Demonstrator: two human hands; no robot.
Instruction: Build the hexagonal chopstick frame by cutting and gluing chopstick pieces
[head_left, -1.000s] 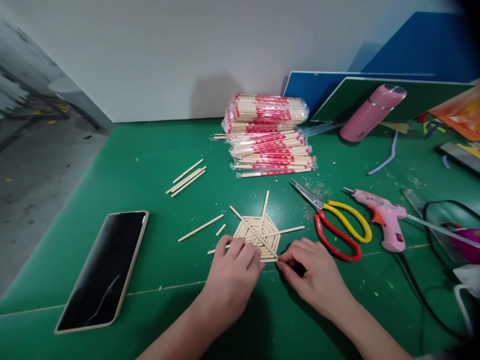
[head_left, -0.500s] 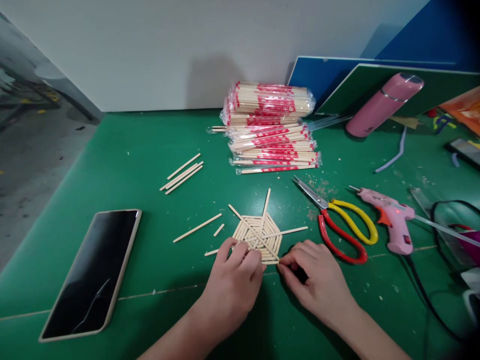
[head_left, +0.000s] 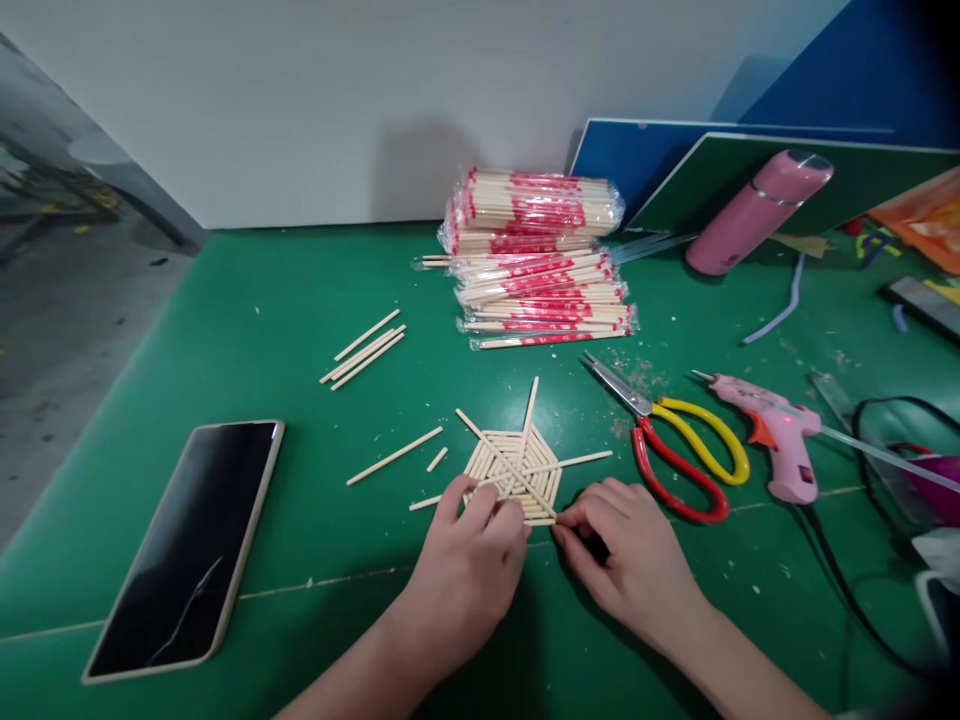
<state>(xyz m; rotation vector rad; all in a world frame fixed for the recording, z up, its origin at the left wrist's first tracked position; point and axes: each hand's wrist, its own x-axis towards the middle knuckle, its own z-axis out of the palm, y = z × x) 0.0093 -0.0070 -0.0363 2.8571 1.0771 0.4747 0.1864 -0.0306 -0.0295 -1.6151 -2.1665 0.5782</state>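
A web-shaped chopstick lattice [head_left: 517,465], built of pale wooden sticks in nested rings with longer sticks crossing over the middle, lies flat on the table. My left hand [head_left: 474,565] is closed over its near left side, fingers curled down onto the sticks and hiding that part. At the near right corner, the thumb and fingers of my right hand [head_left: 626,550] pinch the end of an outer stick. Left of the lattice lie one loose stick [head_left: 394,456] and a short cut piece [head_left: 437,459].
Several cut sticks [head_left: 366,355] lie farther back, beside wrapped chopstick packs [head_left: 544,260]. Red-and-yellow-handled pliers [head_left: 649,410] and a pink glue gun [head_left: 787,430] lie right. A phone [head_left: 184,550] is at left; a pink flask [head_left: 757,215] stands behind, near leaning boards [head_left: 787,180].
The camera view has shifted slightly, so things at the right appear a little farther left. Both hands keep practically the same hold on the lattice.
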